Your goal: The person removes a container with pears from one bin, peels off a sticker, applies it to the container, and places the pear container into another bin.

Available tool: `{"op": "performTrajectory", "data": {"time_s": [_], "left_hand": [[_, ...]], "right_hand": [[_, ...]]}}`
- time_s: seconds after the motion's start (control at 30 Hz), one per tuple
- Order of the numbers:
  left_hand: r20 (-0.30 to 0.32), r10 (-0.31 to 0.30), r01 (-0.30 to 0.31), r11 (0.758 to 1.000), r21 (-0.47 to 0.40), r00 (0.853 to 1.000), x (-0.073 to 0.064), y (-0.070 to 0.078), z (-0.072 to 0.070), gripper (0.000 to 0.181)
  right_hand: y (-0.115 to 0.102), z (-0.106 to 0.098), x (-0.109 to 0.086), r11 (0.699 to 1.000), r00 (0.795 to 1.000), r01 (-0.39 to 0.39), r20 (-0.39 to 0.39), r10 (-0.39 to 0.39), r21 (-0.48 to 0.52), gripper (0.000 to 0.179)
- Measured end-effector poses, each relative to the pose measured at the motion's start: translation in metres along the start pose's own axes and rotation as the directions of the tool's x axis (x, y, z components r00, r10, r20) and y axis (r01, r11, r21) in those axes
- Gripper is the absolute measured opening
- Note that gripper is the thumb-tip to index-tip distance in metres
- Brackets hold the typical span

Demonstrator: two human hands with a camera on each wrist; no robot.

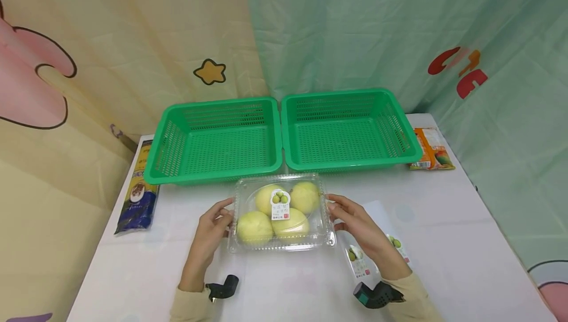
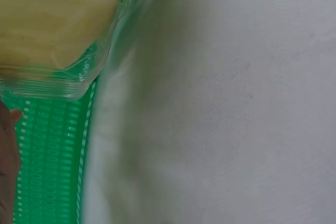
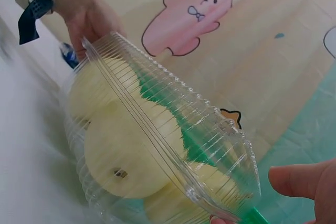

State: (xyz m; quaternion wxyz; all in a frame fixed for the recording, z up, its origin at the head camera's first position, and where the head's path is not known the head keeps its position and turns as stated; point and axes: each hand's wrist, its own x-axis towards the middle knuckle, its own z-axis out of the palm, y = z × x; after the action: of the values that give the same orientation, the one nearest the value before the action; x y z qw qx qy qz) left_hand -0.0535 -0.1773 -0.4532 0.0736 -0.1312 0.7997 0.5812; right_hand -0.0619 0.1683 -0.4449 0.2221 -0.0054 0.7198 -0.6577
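A clear plastic clamshell fruit box [image 1: 306, 238] is held between both hands, in front of the green baskets. Several round, pale yellow-green fruits [image 3: 131, 145] lie inside it, and a white label [image 1: 280, 208] with green fruit pictures sits on its lid. The left hand [image 1: 212, 231] grips the box's left end. At the opposite end, the right hand [image 1: 361, 226] holds the edge; in the right wrist view its thumb [image 3: 294, 180] stands off the plastic, with a fingertip at the lower rim. Only a sliver of the left hand shows in its own wrist view.
Two green plastic baskets [image 1: 226, 152] [image 1: 339, 139] stand side by side at the back. A blue and yellow packet [image 1: 137, 203] lies left, an orange packet [image 1: 430, 149] right. Under the right forearm is a sheet of labels [image 1: 359, 263]. Printed curtains surround the white table [image 1: 284, 287].
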Motion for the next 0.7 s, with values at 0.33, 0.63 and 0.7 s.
{"op": "performTrajectory", "data": {"time_s": [0.33,0.63,0.7], "left_hand": [[0.004,0.011,-0.011,1.000,-0.020,1.000,-0.0046,0.0042,-0.0014,0.045],[0.020,0.010,-0.009,1.000,-0.020,1.000,-0.0067,0.0072,-0.0019,0.044],[0.034,0.018,-0.017,0.999,-0.034,0.999,-0.0072,0.0070,-0.0029,0.044]], "right_hand": [[0.0008,-0.0017,-0.0009,1.000,1.000,-0.022,-0.001,0.022,-0.004,0.056],[-0.0043,-0.0040,-0.0082,1.000,1.000,-0.002,0.030,0.002,-0.005,0.057],[-0.0067,-0.0043,-0.0102,1.000,1.000,0.012,0.029,-0.012,-0.004,0.057]]}}
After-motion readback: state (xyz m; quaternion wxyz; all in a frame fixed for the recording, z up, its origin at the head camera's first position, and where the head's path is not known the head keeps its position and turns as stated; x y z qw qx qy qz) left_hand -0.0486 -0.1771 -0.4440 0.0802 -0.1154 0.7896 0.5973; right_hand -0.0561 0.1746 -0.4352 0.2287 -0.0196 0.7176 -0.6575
